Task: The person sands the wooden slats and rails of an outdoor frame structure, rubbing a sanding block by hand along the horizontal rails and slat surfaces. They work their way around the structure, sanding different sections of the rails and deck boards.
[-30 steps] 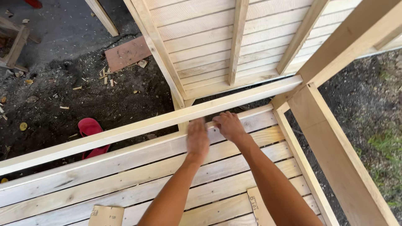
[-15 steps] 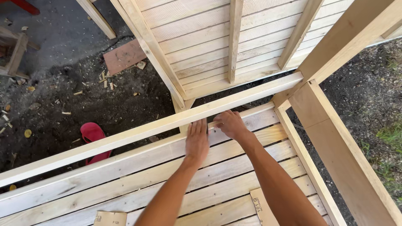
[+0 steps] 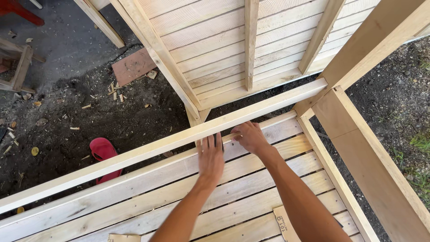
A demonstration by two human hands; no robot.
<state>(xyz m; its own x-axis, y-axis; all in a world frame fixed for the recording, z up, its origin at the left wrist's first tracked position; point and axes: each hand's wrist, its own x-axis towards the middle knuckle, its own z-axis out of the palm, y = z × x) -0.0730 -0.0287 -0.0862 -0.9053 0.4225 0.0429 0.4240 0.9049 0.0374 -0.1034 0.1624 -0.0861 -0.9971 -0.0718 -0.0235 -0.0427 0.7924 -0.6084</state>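
Note:
A long pale wooden rail [image 3: 148,148] runs diagonally from lower left to the corner post [image 3: 363,62] at upper right. My left hand [image 3: 211,156] lies flat, fingers spread, against the rail's near side. My right hand [image 3: 250,136] is curled just right of it, fingertips pressing at the rail's lower edge; whether it holds something small is hidden. Both forearms reach up from the bottom edge over a slatted plank panel [image 3: 148,197].
A second slatted wall panel [image 3: 224,49] leans beyond the rail. Dark soil with wood chips lies at left, with a red sandal [image 3: 104,152] and a brown board [image 3: 132,66]. A thick beam [image 3: 371,152] slopes down the right. Paper scraps [image 3: 283,224] rest on the planks.
The view has shifted slightly. Both hands stay together at the rail, and my left fingers have spread a little higher against it.

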